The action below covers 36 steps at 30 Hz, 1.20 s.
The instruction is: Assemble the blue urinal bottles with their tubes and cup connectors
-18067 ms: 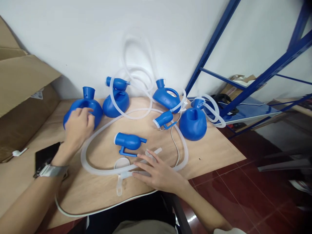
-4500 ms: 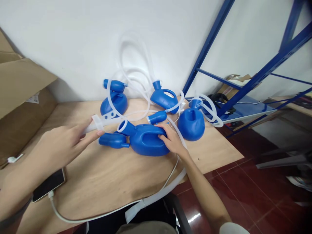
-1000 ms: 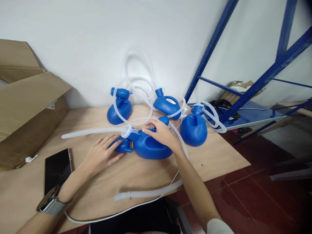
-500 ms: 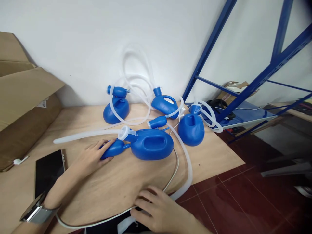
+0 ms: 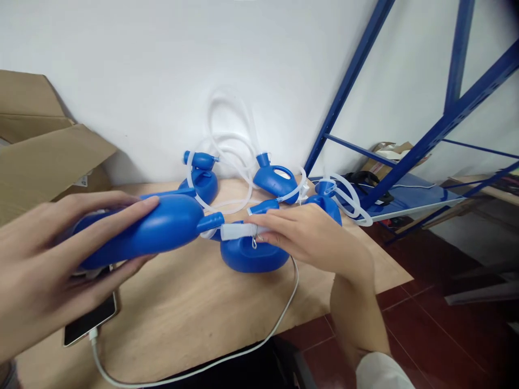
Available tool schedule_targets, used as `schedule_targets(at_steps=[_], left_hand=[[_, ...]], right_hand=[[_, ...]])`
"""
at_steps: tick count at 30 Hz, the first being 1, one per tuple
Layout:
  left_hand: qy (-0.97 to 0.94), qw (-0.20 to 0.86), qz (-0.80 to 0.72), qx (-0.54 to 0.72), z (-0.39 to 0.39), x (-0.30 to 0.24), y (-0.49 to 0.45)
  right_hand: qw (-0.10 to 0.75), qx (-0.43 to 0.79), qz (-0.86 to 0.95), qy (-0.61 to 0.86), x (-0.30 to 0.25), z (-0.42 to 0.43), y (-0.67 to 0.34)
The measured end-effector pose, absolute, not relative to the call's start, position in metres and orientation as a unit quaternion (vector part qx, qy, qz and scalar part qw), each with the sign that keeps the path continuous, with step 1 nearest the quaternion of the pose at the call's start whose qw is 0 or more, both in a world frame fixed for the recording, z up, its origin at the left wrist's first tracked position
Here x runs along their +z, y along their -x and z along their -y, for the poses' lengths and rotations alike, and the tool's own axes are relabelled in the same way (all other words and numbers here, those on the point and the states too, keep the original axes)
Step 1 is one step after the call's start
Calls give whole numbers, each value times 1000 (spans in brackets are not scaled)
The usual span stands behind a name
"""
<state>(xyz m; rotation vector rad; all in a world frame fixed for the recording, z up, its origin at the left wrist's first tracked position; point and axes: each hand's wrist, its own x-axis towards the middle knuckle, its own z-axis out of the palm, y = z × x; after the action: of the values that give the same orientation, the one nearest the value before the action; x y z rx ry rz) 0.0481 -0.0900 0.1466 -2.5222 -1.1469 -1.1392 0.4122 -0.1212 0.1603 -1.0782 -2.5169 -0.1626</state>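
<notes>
My left hand (image 5: 89, 248) is wrapped round a blue urinal funnel (image 5: 168, 224), held above the table with its narrow spout pointing right. My right hand (image 5: 308, 235) pinches the end of a translucent hose (image 5: 235, 231), which faces the spout with a small gap between them. A small wire clip (image 5: 254, 237) sits on the hose near my fingertips. Behind and below my right hand lies a blue urinal bottle (image 5: 251, 262), partly hidden. Other blue urinal bottles stand farther back: one at the left (image 5: 206, 186), one in the middle (image 5: 271, 181) and one at the right (image 5: 326, 205).
Coiled hoses (image 5: 229, 140) lean against the wall. A cardboard box (image 5: 60, 162) stands at the left. Under my left hand lies a phone (image 5: 91, 321) with a white cable (image 5: 227, 356) running along the table's front. Blue metal shelving (image 5: 348, 81) rises at the right.
My left hand has lifted the funnel off the table towards me. My right hand has risen from the table's front edge, bringing the hose end up opposite the spout.
</notes>
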Motion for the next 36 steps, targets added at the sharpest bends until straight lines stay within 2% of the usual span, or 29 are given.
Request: schedule_targets(at_steps=[3,7,11,15,23,31,36], left_hand=[[873,158,311,-342,75,159,-61],[887,151,239,-366,59,161,-77],[859,162,275,-401,46,156,-78],[855,167,281,-403,38,151,-76],[867,172,266,-384,32,147,-80],[861,179,278,-387,38,147,-86],[867,160,266,-390,42,149,-92]], right_hand=[[193,-6,894,405,170,102,-409],[209,45,886,411,167,87,-415],[238,58,875,419,161,73,-427],[227,100,886,391,157,62,-431],[204,73,885,411,151,53,-425],[217,80,891,392,151,52,-426],[201,20,890,408,152,58,-417]])
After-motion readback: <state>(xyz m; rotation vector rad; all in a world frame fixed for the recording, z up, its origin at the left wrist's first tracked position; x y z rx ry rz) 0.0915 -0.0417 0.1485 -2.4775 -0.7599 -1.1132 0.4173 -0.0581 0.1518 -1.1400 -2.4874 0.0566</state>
